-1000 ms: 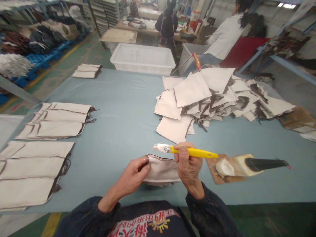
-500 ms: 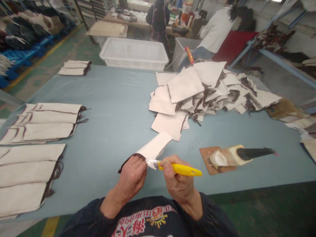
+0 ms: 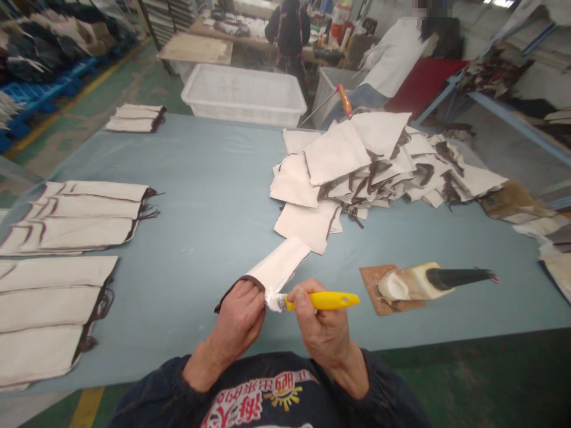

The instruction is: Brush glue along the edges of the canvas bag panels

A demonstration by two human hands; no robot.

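Left hand: your left hand (image 3: 238, 318) sits knuckles up with the wrist angled in towards your middle. Its fingers are curled shut, pinching the near, dark-edged end of the cloth piece (image 3: 281, 264).
Right hand: your right hand (image 3: 319, 330) is just at 3 o'clock of the left, back of the hand facing up. The fingers are closed round the yellow brush (image 3: 323, 301).
Brush: the handle points to 3 o'clock. The white bristle tip points to 9 o'clock and meets the cloth right at your left fingertips.
Cloth piece: it runs from your left hand towards 1 o'clock over the table (image 3: 214, 172). Its far end is close to the nearest piece of the pile.
Glue pot (image 3: 417, 281): at 3 o'clock of the brush, apart from your hand. It is cream with a black tapered end and lies on a brown board (image 3: 372, 291).
Pile of cloth pieces (image 3: 370, 157): at 1 o'clock, loosely heaped.
Laid-out rows (image 3: 80, 217): at 9 to 10 o'clock, flat and overlapping.
White bin (image 3: 245, 95): at 12 o'clock, past the table's far edge.
Other people: two people stand beyond the bin, at 12 to 1 o'clock.
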